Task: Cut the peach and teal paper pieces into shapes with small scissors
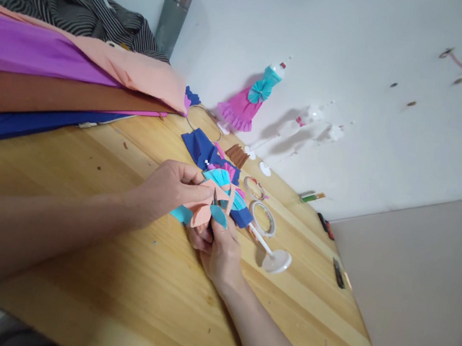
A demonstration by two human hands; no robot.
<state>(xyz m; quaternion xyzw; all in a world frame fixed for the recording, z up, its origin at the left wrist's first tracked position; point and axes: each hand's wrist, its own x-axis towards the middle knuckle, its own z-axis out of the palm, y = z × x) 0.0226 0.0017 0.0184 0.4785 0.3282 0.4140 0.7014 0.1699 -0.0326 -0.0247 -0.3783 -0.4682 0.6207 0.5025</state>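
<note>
In the head view, one mannequin (pixel 253 100) stands dressed at the desk's (pixel 127 280) far side; the peach piece (pixel 201 215), between the hands, seems only partly cut. The left hand (pixel 167 191) pinches it from the left; the right hand (pixel 222 252) curls its fingers nearer (what they grip, I cannot tell).

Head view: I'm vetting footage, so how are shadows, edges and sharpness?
Head view: soft shadows on the wall by the pink-skirted figure; head view: right edge dark; head view: handheld peach paper slightly soft.
</note>
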